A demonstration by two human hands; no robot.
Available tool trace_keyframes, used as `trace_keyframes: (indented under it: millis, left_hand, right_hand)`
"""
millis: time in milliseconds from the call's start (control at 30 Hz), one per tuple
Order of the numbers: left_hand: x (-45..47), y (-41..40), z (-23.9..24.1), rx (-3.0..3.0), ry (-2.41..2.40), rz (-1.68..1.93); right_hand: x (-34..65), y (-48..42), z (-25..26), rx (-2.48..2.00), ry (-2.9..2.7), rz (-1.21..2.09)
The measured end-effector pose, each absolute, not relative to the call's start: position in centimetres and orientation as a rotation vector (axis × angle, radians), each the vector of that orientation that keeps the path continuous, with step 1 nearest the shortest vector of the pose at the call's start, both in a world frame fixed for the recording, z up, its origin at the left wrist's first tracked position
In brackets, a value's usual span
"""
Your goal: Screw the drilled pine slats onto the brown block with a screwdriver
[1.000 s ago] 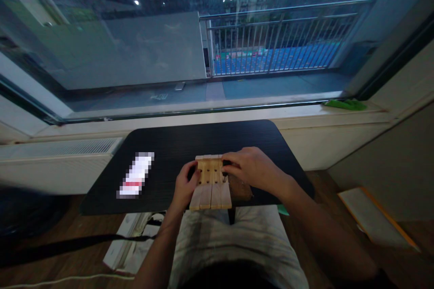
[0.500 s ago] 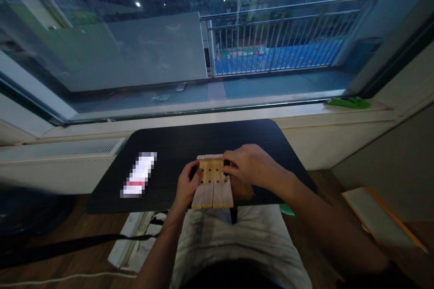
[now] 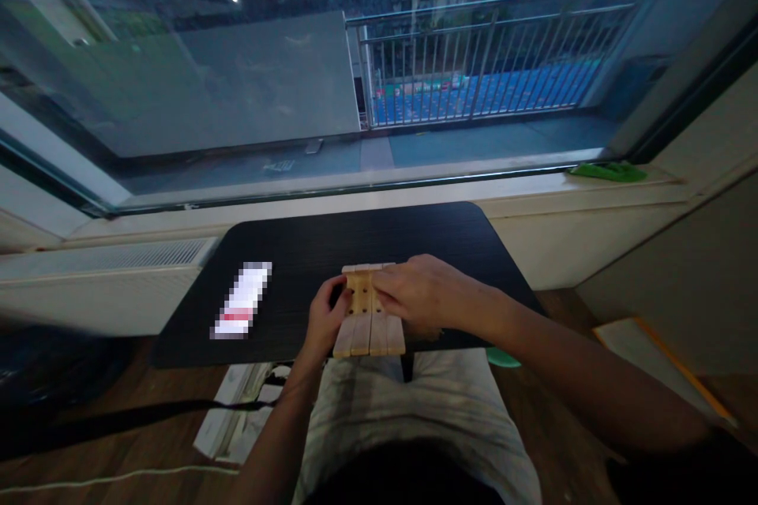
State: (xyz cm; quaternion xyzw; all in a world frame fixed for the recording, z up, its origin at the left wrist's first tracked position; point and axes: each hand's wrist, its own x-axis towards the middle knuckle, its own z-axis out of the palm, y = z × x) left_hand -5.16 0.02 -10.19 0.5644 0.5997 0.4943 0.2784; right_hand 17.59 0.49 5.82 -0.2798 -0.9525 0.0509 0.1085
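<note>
1. Gripping the left edge of a row of wooden slats (image 3: 368,323), the left hand (image 3: 323,323) sits at lower centre of the frame, fingers curled against the side of the outermost slat, thumb on top.
2. The right hand (image 3: 422,293) lies palm-down over the right part of the slats, fingers bent and pressing on the top face near the small holes; whether the fingertips pinch anything small is hidden, so that cannot be told.
3. The slats, four pale strips side by side with drilled holes in their far half, lie flat at the near edge of the black table (image 3: 308,252), their near ends just over the edge above the person's lap.
4. A darker brown piece (image 3: 427,331) shows just under the right wrist, touching or just beside the rightmost slat; too dim to tell which.
5. Judged step: lining the slats up flush and holding them together, possibly working at the holes.
6. The next move seems to call for a steady left-hand brace so the strips do not slide apart, and a fine, light touch from the right fingers.
7. Further out: a blurred white item (image 3: 242,310) lies left of centre on the table, well apart from the hands.
8. A green object (image 3: 607,171) rests on the window ledge at right; papers (image 3: 237,426) lie on the floor at lower left.
</note>
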Motion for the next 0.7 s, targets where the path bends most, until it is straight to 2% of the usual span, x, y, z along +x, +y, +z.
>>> trace_keyframes:
  millis: [700]
  left_hand:
    - [-5.22, 0.14, -10.79, 1.486, 1.605, 1.328]
  right_hand:
    - [18.22, 0.54, 5.5, -0.897, -2.815, 0.2]
